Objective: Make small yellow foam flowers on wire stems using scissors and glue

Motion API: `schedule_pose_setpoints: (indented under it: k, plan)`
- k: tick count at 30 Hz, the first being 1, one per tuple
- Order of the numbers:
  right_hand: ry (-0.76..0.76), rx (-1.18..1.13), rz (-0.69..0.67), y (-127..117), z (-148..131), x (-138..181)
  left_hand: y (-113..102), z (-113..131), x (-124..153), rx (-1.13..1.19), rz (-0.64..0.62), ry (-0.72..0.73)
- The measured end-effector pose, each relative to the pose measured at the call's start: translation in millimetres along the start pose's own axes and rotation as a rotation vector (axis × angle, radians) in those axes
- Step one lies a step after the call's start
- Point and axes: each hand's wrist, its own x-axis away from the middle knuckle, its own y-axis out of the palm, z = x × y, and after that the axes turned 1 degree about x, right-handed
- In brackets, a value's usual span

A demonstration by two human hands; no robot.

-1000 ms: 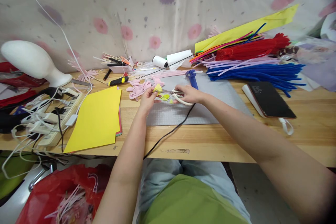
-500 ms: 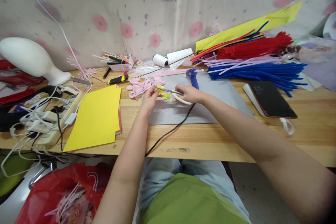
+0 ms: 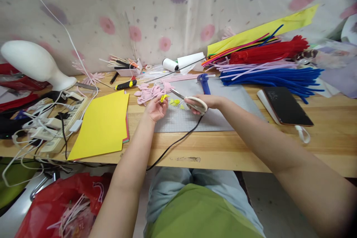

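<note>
My left hand [image 3: 157, 109] pinches a small curled yellow piece [image 3: 164, 98], which looks like paper, above the left edge of the grey cutting mat [image 3: 217, 121]. In my right hand [image 3: 195, 105] is a pair of scissors [image 3: 200, 103] with pale handles, the blades pointing up and left. Small yellow-green scraps [image 3: 175, 102] lie on the mat between my hands. Just behind my left hand sits a cluster of pink fuzzy shapes [image 3: 149, 93]. A blue glue gun [image 3: 205, 83] lies on the mat beyond my right hand.
Yellow sheets [image 3: 100, 126] lie at left beside a power strip [image 3: 67, 119] with tangled cables. Blue pipe cleaners [image 3: 273, 80] and red ones [image 3: 270, 50] are heaped at back right. A dark phone-like device [image 3: 288, 106] rests at right. A black cord [image 3: 175, 143] crosses the table's front edge.
My hands have moved apart. The yellow piece came away from the scissors with my left hand, which turned palm up. The scissors shifted slightly right, uncovering the scraps on the mat.
</note>
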Motion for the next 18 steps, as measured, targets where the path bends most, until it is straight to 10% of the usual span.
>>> schedule_pose_setpoints:
  k: [7, 18]
  plan:
    - [0.039, -0.283, -0.189, -11.9, -6.0, 7.8, -2.6, 6.4, -0.3, 0.016, 0.07, -0.049]
    - [0.042, 0.041, 0.217, -26.9, 12.7, 32.8, -5.8, 19.0, 4.7, -0.237, 0.213, 0.311]
